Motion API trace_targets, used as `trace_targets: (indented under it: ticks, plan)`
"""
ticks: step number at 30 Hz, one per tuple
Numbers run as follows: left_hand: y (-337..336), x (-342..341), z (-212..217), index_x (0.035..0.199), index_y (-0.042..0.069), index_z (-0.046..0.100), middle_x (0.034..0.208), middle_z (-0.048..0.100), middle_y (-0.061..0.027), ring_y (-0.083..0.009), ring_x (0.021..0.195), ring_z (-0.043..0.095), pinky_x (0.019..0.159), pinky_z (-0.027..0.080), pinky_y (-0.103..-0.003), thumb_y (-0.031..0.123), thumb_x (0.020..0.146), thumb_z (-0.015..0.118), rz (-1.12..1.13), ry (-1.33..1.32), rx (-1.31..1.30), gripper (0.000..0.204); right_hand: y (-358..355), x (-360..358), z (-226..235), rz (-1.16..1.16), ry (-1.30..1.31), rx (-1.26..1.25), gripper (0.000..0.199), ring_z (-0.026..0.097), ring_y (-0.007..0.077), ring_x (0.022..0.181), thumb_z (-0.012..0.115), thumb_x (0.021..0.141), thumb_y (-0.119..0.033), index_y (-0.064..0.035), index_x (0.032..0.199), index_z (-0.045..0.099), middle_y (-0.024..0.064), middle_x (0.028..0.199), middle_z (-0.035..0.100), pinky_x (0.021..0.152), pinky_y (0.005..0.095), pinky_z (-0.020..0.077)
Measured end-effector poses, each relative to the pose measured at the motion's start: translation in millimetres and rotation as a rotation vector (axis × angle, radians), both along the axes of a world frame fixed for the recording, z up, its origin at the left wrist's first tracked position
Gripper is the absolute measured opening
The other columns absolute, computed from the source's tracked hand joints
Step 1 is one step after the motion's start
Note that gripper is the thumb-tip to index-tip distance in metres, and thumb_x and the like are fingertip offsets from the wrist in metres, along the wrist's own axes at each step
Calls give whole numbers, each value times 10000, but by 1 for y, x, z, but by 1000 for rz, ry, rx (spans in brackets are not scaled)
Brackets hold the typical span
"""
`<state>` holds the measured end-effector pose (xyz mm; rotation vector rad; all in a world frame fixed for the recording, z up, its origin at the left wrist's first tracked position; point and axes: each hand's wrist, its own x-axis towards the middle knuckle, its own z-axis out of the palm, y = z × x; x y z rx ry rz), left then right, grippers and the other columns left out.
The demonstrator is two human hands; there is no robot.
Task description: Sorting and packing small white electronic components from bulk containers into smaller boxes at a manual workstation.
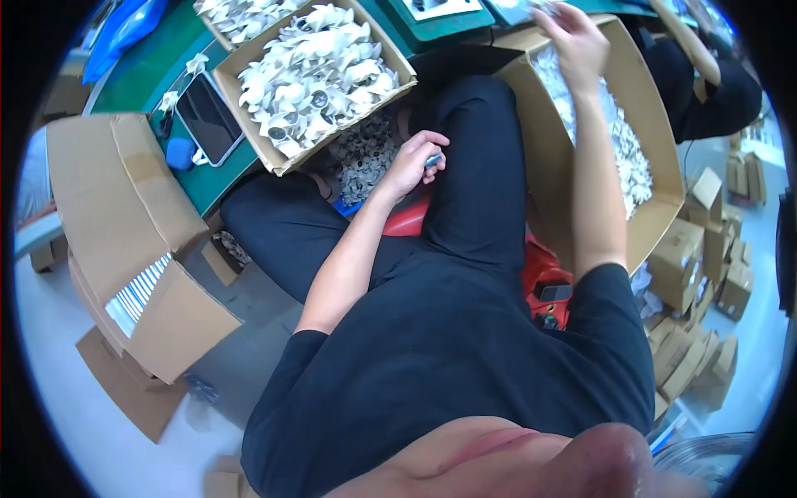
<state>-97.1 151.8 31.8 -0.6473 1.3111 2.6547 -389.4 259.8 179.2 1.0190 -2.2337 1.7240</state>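
Left grip (418,163) curls closed around a small metallic piece (432,160), white parts (311,75) boxed beyond it, likely for easy reach; right grip (575,41), closure and contents unclear, is over a carton (647,108).

Two own grips (415,166) (579,40), one phone (209,118), two tabletop cartons (233,98) (207,25).

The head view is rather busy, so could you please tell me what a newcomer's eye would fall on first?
Probably the cardboard box heaped with white pieces, at the top left of centre. Next comes the large open carton beside the person's right leg, with the right hand near its far end. The left hand, by the right thigh, is closed around a small item.
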Motion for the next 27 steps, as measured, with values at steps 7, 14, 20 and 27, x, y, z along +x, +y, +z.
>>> trace_targets:
  ticks: [7, 14, 20, 27]
  plan:
    - [-3, 0, -11, 1126, 56, 600, 796, 613, -39, -70, 583, 483, 502, 404, -235, 175, 987, 511, 71, -28, -36, 204, -89, 50, 16, 44, 316, 212, 283, 709, 249, 797, 813, 800, -131, -8, 1047, 753, 139, 920, 738, 731, 340, 554]
    - [-3, 3, -15, 1101, 65, 618, 778, 613, -34, -75, 580, 485, 485, 402, -247, 205, 986, 523, 42, -30, -26, 205, -100, 40, 7, 136, 795, 125, 260, 725, 200, 917, 845, 785, -59, -77, 1040, 799, 70, 1053, 766, 823, 309, 574]
    - [-5, -2, -17, 1090, 68, 622, 772, 611, -35, -78, 576, 482, 480, 397, -248, 216, 987, 526, 51, -45, -22, 204, -105, 32, -6, 93, 978, 25, 276, 721, 213, 929, 848, 765, -32, -57, 1034, 792, 75, 1054, 772, 859, 333, 571]
    - [-11, 3, -18, 1131, 75, 600, 801, 583, -12, -64, 620, 473, 523, 397, -228, 222, 1007, 496, 47, -85, -51, 218, -93, 13, -17, 99, 488, -104, 182, 720, 243, 918, 769, 869, -127, -22, 1017, 782, 115, 1029, 772, 866, 331, 554]
